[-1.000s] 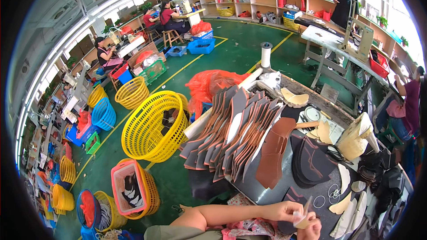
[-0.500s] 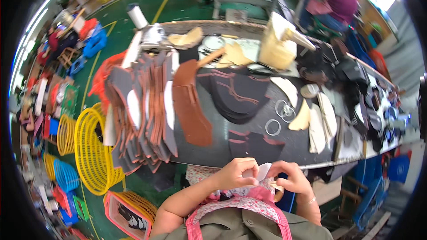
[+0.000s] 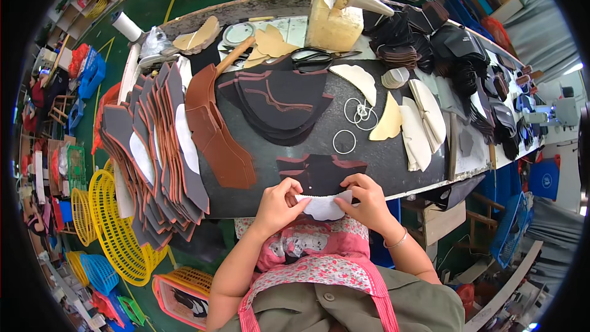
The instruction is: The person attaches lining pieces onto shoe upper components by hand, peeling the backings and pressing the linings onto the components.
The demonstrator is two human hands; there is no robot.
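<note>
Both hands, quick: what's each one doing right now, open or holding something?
Left hand: closed, pinching the left end of the white piece.
Right hand: closed, pinching its right end.

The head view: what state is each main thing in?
White piece, held at both ends by left fingers and right fingers
Grey pieces, bunched in a row
Black pieces, stacked
White rings, some overlapping, one apart
Brown piece, lying unheld
Black-handled scissors, lying; blades unclear

From my remote seat I see a white scalloped sheet piece (image 3: pixel 323 208), a stack of rounded black pieces (image 3: pixel 283 110) with reddish-brown lines, a curved brown leather-like piece (image 3: pixel 216 144), a pink-trimmed, floral-patterned cloth apron (image 3: pixel 310 277) and an olive-green buttoned shirt (image 3: pixel 418 301).
</note>
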